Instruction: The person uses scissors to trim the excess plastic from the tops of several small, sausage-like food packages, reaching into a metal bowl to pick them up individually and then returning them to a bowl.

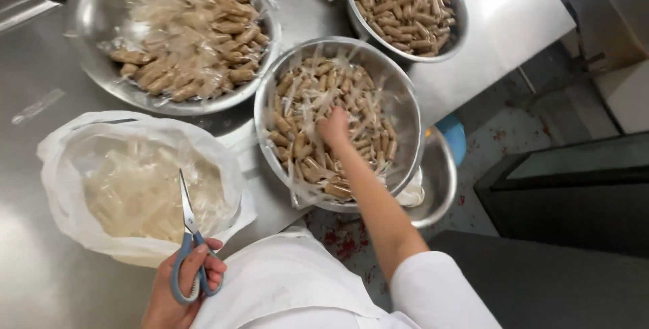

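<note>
Left hand (177, 287) clamped on scissors (190, 234) | right hand (333, 128) curled among wrapped sausages (304, 146), grip unclear

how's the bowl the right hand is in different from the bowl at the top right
The middle bowl holds sausages mixed with clear plastic wrappers, and the right hand reaches into it. The top-right bowl holds only bare sausages, no wrappers, and no hand touches it. The middle bowl looks wider and overhangs the table edge. Both are round shiny metal bowls of small brown sausages.

Right hand (334, 128) fingertips buried among wrapped sausages (304, 146); top bowl (454, 5) and left hand (177, 295) clipped by frame edges
</note>
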